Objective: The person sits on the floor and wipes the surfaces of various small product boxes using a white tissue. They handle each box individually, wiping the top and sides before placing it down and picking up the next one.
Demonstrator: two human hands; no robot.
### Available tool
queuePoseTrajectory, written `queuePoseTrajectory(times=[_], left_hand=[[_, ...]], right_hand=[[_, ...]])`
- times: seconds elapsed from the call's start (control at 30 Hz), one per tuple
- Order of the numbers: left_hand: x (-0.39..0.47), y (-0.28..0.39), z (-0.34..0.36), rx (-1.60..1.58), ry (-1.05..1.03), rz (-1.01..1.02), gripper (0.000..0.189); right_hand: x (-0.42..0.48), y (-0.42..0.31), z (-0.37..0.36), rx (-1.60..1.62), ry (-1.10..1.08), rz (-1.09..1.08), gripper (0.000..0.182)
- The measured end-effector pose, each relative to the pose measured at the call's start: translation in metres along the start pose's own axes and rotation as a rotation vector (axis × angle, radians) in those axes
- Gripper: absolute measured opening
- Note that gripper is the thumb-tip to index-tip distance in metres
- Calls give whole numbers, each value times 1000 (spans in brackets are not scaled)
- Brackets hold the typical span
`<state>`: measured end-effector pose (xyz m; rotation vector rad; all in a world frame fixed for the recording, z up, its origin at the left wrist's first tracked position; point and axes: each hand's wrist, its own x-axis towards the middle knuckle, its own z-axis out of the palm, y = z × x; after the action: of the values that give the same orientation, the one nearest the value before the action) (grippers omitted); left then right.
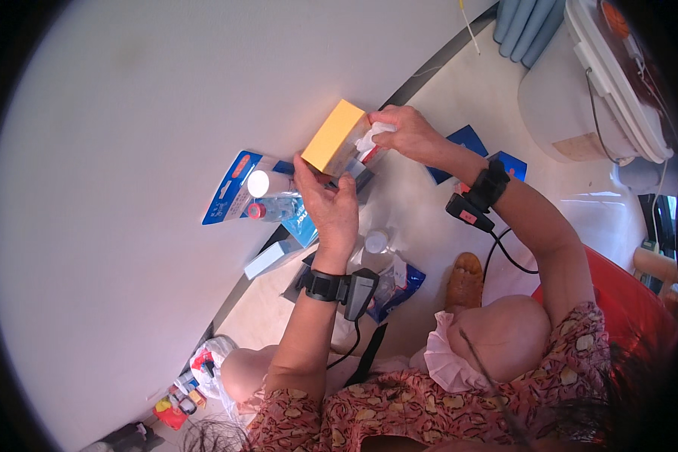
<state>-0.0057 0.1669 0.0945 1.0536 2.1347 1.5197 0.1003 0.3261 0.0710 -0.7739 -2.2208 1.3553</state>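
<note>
My left hand (330, 209) reaches up to a yellow box (334, 137), its thumb and fingers at the box's lower end. At the upper right, my right hand (404, 131) pinches a crumpled white tissue or thin plastic (375, 137) against the side of the same box. Just left of my left hand stand a white-capped container (268, 184) and a clear bottle with a red cap (271, 210). Behind them a blue and white blister card (226, 189) leans on the wall. A light blue packet (301, 226) lies beside my left hand, partly covered by it.
A pale blue box (271, 260) lies by the wall (118, 169). Below my hands are a clear lidded container (376, 242) and a blue and clear bag (398, 288). Dark blue boxes (466, 144) lie at the right, near a large white bucket (576, 113). My foot (465, 279) rests on the floor.
</note>
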Motion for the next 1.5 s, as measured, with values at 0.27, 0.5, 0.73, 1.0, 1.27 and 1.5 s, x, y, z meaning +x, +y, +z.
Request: queuePoseTrajectory(times=[0.27, 0.5, 0.73, 1.0, 1.27, 1.5], left_hand=[[-3, -7, 2, -69, -78, 91, 45], [-28, -2, 12, -129, -147, 108, 38], [-39, -2, 18, 120, -213, 346, 44], [-51, 0, 8, 10, -330, 174, 40], [-46, -9, -1, -423, -384, -337, 27], [-36, 0, -5, -758, -346, -551, 29]], right_hand=[[-22, 7, -3, 102, 21, 77, 33], [-73, -22, -37, 400, 444, 263, 24], [-91, -55, 6, -293, 271, -606, 19], [-99, -19, 4, -598, 328, -450, 14], [-115, 30, -21, -189, 507, 129, 9], [-104, 1, -34, 355, 511, 266, 14]])
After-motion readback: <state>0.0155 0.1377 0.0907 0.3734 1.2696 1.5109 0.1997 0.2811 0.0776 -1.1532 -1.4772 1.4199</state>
